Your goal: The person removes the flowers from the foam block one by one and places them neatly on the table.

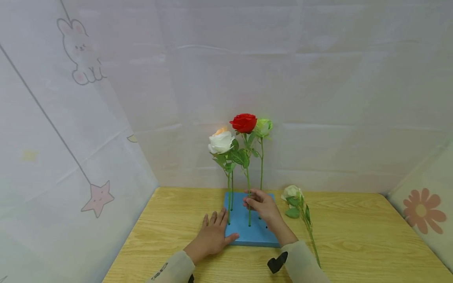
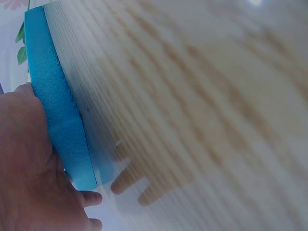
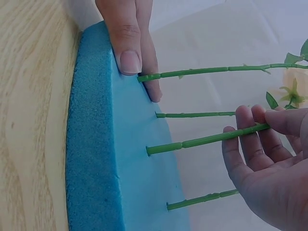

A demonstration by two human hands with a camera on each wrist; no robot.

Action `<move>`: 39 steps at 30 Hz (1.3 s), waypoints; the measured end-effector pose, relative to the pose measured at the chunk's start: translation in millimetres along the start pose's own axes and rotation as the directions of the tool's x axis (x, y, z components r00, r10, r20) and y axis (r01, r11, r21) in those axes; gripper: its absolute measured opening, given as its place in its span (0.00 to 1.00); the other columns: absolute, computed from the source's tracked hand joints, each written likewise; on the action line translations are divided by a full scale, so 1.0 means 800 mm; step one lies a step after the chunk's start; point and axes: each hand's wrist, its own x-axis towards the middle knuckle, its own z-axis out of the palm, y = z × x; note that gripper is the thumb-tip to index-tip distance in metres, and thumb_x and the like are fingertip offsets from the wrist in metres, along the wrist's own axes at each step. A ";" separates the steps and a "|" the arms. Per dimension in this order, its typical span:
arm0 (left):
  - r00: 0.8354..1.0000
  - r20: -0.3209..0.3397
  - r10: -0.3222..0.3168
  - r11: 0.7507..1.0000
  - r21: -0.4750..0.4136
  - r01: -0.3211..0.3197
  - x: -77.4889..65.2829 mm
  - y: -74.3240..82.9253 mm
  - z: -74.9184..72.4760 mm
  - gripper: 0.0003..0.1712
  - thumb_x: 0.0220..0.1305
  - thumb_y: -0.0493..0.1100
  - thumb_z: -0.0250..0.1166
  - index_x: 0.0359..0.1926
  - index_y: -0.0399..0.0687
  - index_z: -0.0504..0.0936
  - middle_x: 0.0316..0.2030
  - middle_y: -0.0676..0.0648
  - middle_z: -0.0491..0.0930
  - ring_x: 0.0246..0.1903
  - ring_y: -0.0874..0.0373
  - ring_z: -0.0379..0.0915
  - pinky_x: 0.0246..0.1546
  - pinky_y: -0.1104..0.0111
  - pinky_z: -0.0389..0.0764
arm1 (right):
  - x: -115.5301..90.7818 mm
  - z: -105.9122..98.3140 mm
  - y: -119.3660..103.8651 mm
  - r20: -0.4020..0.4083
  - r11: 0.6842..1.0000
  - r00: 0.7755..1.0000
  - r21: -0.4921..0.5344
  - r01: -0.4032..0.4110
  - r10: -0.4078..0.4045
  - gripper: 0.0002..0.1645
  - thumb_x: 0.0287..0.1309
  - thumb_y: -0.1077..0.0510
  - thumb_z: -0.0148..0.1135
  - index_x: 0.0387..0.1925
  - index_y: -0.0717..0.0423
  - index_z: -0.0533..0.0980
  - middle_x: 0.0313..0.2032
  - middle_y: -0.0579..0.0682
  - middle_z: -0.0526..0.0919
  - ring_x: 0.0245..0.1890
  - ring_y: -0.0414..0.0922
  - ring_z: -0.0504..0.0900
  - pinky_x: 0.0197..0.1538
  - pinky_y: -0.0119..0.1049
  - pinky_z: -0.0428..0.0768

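A blue foam block (image 1: 244, 235) holds several upright artificial roses with green stems. My right hand (image 1: 262, 204) pinches the stem of the red rose (image 1: 243, 123) between thumb and fingers; in the right wrist view that stem (image 3: 192, 142) enters the block. Against the block's left side rests my left hand (image 1: 211, 235), fingers spread and straight, thumb on the top near the front corner. A white rose (image 1: 221, 142) stands closest to it, partly covering a pale orange rose (image 1: 221, 130). Behind the red one rises a light green rose (image 1: 264, 127).
To the right of the block, a cream rose (image 1: 292, 192) lies on the wooden table (image 1: 354, 236), its stem towards the front. A pale sheet (image 1: 318, 98) hangs behind and along the sides. A small hole (image 1: 266, 227) shows in the block's right part.
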 end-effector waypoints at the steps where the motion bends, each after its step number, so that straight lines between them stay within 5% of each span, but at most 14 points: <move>1: 1.000 0.002 -0.001 1.000 -0.001 0.001 0.000 0.000 0.000 0.55 0.70 0.78 0.41 0.81 0.44 0.48 0.80 0.42 0.45 0.76 0.34 0.48 0.71 0.34 0.47 | 0.000 0.000 -0.001 -0.001 1.000 1.000 -0.002 0.002 -0.002 0.20 0.70 0.63 0.61 0.62 0.55 0.78 0.51 0.63 0.84 0.48 0.53 0.86 0.58 0.57 0.79; 31: 1.000 0.022 -0.006 1.000 -0.028 0.007 -0.003 0.003 -0.008 0.55 0.70 0.78 0.41 0.81 0.44 0.48 0.80 0.42 0.45 0.76 0.34 0.48 0.71 0.34 0.46 | -0.010 -0.007 -0.042 -0.038 0.996 0.995 0.000 0.091 -0.091 0.20 0.70 0.64 0.61 0.61 0.55 0.78 0.45 0.55 0.86 0.46 0.53 0.87 0.49 0.42 0.85; 39: 1.000 0.029 -0.012 0.999 -0.040 0.013 -0.003 0.002 -0.004 0.55 0.70 0.78 0.42 0.81 0.45 0.48 0.81 0.43 0.44 0.76 0.34 0.47 0.71 0.34 0.46 | -0.019 -0.020 -0.050 -0.037 0.994 0.994 0.002 0.106 -0.106 0.21 0.71 0.64 0.60 0.63 0.55 0.77 0.46 0.56 0.86 0.47 0.54 0.87 0.53 0.49 0.83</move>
